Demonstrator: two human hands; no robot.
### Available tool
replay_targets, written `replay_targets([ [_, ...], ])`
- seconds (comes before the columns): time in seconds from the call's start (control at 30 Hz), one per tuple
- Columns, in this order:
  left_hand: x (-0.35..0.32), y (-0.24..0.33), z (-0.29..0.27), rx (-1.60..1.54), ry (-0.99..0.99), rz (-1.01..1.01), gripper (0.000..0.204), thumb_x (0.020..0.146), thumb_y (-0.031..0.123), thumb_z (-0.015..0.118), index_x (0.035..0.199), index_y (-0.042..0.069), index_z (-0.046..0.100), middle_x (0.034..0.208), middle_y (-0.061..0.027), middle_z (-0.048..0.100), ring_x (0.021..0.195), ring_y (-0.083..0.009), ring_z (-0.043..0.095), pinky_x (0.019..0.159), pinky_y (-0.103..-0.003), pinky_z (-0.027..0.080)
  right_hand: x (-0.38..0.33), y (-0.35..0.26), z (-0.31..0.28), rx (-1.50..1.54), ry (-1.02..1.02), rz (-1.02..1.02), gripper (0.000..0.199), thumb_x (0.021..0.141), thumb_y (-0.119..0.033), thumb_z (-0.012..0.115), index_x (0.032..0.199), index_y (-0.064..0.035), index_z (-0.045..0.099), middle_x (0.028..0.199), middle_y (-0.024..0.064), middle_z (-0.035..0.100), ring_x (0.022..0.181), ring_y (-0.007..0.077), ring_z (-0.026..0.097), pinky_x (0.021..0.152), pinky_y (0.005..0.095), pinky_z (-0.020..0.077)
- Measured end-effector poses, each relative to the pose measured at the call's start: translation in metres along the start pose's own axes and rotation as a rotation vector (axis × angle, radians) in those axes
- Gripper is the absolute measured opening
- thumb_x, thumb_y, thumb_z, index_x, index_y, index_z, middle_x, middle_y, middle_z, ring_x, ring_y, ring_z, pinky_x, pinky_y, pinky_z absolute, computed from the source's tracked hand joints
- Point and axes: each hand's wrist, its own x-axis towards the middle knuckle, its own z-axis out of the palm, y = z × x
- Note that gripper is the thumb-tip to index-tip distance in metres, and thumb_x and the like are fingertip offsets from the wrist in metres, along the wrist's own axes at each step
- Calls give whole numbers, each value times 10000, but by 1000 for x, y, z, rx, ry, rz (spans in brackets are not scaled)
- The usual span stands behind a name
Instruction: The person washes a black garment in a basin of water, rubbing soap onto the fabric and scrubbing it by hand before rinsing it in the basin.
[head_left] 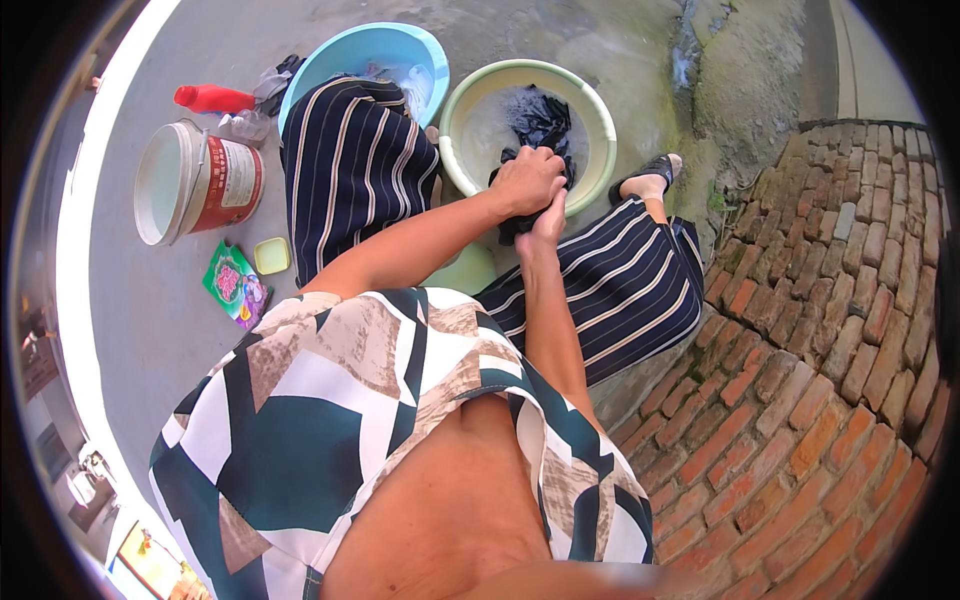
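Observation:
A wet black cloth (541, 118) lies partly in soapy water in a pale-rimmed round basin (603, 116). My left hand (530, 182) is closed over this cloth near the basin's near edge, knuckles up. Just below and to the right, my right hand (545, 222) presses close against the left and grips the cloth too. Part of the black fabric hangs over the near rim beside my wrists. The fingers of my right hand are partly hidden.
A blue basin (432, 52) with cloth and water stands left of my basin. Further left are a red bottle (212, 98), a white-and-red bucket (236, 180) on its side, a green packet (235, 284) and a small yellow dish (271, 256). A brick wall (790, 400) is at right.

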Motion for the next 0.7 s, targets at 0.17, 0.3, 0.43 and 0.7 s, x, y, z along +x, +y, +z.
replay_targets([
  [0.17,2,-10,9,-163,8,-145,247,806,262,492,917,59,581,1003,-125,539,923,-331,486,799,-425,405,8,-12,-5,-16,24,-3,507,891,-459,313,1149,-41,438,1122,85,494,1011,208,504,843,361,418],
  [0.3,-9,45,10,43,96,334,224,777,261,543,914,86,570,1020,-87,513,920,-285,481,742,-384,449,59,0,-59,-508,-214,-373,500,886,-475,308,1145,-69,442,1113,90,497,1014,230,498,872,371,395],
  [0.43,20,7,8,-15,65,-17,229,800,268,513,916,84,585,979,-108,545,901,-318,501,740,-406,446,20,-13,-2,3,-27,6,506,885,-477,303,1163,-76,439,1121,84,506,1014,236,508,862,366,406],
  [0.7,18,-48,13,-260,147,-188,247,805,256,506,889,39,589,924,-150,569,882,-316,517,770,-395,411,20,-14,11,88,-64,39,495,894,-438,322,1176,-46,432,1172,87,480,1080,230,468,926,355,359],
])
